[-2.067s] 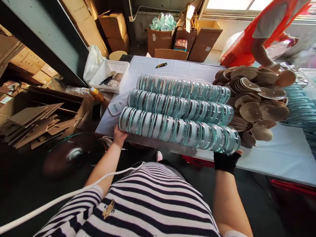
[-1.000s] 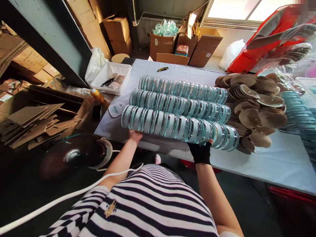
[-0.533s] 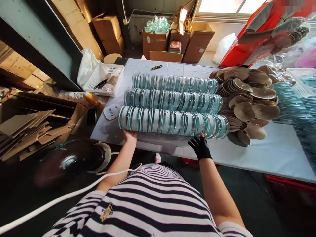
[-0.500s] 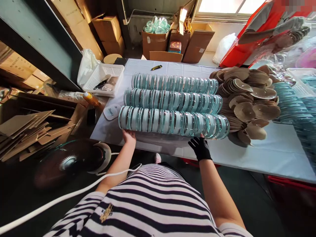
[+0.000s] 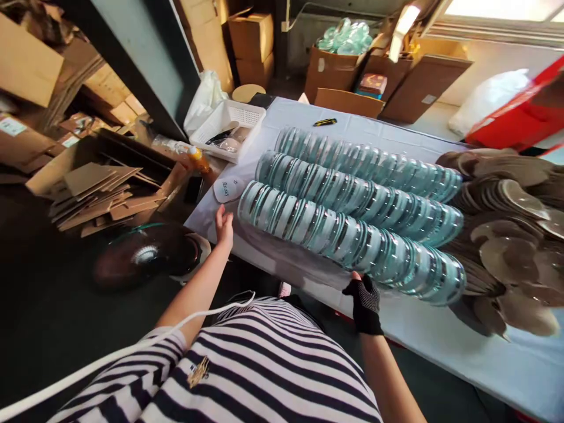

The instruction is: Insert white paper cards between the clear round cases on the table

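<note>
Three long rows of round glass discs stand on edge on a white-covered table (image 5: 409, 329). The nearest row (image 5: 348, 241) runs from left to lower right. My bare left hand (image 5: 224, 226) is raised at the table's near edge, fingers apart, just left of that row's left end and holding nothing. My right hand (image 5: 365, 296), in a black glove, rests its fingertips against the near side of the same row towards its right part. The middle row (image 5: 356, 194) and the far row (image 5: 365, 161) lie behind, untouched.
A heap of brown round discs (image 5: 511, 223) crowds the table's right side. A white basket (image 5: 229, 120), an orange-capped bottle (image 5: 194, 155) and a small white label (image 5: 227, 189) sit at the left. Flattened cardboard (image 5: 97, 194) and boxes (image 5: 335, 67) surround the table.
My left hand has slid left from under the nearest row to beside its left end and opened. The gloved right hand stays against the row's near side. My head has turned.
</note>
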A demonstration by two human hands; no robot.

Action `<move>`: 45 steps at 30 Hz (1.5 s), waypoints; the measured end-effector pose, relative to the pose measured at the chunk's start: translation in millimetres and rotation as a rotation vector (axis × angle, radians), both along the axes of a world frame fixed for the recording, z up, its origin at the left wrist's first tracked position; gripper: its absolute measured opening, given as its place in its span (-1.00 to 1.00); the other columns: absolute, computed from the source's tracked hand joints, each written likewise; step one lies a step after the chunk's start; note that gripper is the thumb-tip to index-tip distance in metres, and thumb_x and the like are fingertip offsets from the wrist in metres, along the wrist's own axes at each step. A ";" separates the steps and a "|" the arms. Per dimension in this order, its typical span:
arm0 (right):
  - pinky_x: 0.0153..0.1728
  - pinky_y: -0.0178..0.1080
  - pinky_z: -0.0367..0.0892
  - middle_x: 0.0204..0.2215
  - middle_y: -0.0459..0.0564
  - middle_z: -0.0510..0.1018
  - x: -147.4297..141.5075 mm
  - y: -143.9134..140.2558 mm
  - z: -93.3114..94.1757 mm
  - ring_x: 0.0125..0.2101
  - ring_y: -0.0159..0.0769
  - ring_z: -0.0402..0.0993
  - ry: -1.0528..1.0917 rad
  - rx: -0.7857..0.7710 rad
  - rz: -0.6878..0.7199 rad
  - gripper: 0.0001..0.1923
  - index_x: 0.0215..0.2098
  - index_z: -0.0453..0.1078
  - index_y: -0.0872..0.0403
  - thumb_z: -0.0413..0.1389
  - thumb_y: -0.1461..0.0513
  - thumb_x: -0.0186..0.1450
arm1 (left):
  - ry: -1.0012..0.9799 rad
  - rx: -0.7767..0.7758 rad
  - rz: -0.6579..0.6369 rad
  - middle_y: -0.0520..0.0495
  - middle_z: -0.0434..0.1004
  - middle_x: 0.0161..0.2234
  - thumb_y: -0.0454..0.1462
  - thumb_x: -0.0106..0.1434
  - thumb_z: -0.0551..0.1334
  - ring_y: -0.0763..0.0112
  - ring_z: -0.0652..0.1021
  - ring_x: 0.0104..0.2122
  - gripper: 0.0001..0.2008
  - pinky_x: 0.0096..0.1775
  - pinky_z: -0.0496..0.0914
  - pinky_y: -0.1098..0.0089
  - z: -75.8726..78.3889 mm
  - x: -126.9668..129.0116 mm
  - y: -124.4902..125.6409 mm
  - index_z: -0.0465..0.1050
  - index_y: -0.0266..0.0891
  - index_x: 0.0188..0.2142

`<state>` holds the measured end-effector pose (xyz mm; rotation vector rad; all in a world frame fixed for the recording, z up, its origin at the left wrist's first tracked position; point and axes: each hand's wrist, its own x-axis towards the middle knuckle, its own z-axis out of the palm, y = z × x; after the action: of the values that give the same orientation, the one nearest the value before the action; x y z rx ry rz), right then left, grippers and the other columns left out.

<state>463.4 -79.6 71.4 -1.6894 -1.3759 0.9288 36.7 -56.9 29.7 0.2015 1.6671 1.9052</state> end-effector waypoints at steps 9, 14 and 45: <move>-0.16 -0.21 0.31 -0.17 0.15 0.57 -229.7 152.5 104.2 -0.15 -0.15 0.47 -0.814 0.237 0.778 -0.62 -0.20 0.57 0.09 -0.05 0.09 0.37 | -0.078 0.224 -0.631 -0.08 0.42 0.19 -0.33 0.22 0.28 0.20 0.19 0.33 -0.72 0.36 -0.05 0.21 26.5 -24.1 88.3 0.55 -0.18 -0.06; -0.22 -0.20 0.37 -0.18 0.22 0.60 -335.5 218.4 97.3 -0.22 -0.13 0.53 -1.147 -0.071 0.987 -0.64 -0.10 0.56 0.17 0.01 0.17 0.31 | -0.011 0.268 -0.773 -0.08 0.29 0.28 -0.17 0.29 0.23 0.16 0.12 0.36 -0.60 0.38 -0.15 0.16 0.9 -15.8 91.3 0.46 -0.16 0.10; -0.37 -0.36 0.25 -0.24 0.07 0.62 -245.8 187.4 99.0 -0.30 -0.28 0.53 -1.048 -0.247 0.658 -0.65 -0.11 0.54 0.06 -0.02 0.13 0.32 | 1.380 -0.057 -1.086 -0.10 0.24 0.30 -0.11 0.38 0.09 0.14 0.16 0.34 -0.51 0.33 0.00 -0.03 73.7 -5.4 83.4 0.24 -0.07 0.27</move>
<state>217.6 107.9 170.4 -2.0482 -2.7123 0.5129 31.2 26.5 103.4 2.2153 1.6101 0.7304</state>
